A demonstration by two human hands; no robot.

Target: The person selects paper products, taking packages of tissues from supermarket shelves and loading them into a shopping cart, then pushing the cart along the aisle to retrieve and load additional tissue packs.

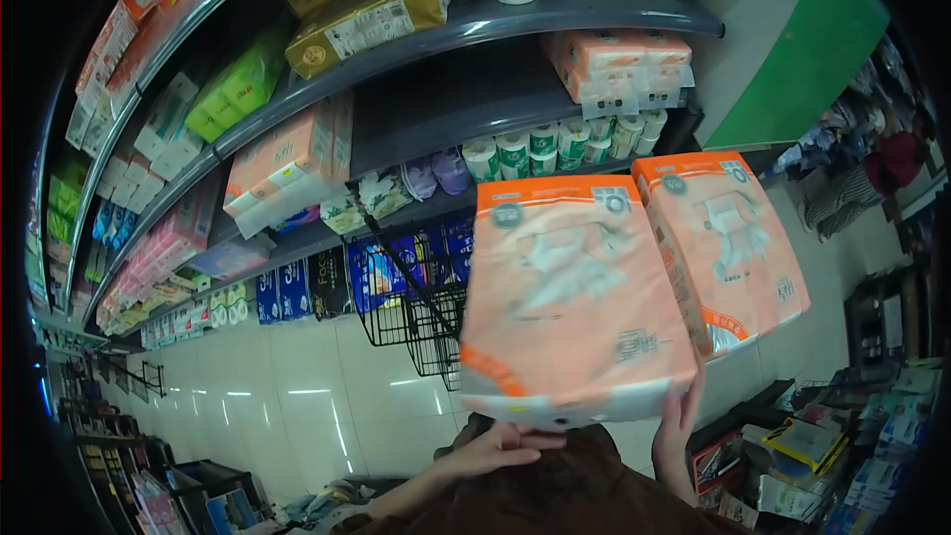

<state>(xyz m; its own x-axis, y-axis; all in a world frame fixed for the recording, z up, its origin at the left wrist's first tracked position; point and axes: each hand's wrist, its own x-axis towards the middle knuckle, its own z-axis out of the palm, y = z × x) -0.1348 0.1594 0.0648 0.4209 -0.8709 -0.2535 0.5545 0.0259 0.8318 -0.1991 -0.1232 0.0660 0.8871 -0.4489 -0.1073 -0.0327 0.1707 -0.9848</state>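
Observation:
A large peach-and-orange tissue pack (575, 287) is in front of me, its printed top turned up. My left hand (510, 444) is at its near lower edge, fingers curled in against the underside. My right hand (678, 428) grips the near right corner, with the fingertips along its side. A second matching tissue pack (728, 248) lies close against the right side of the first. What bears the far ends of both packs is hidden.
Curved store shelves (475, 35) hold tissue packs, including a gold pack (371, 25), and toilet rolls (512, 154). A black wire basket (411, 307) stands left of the held pack. Another person (877, 178) is at the far right. Assorted goods (792, 456) lie at lower right.

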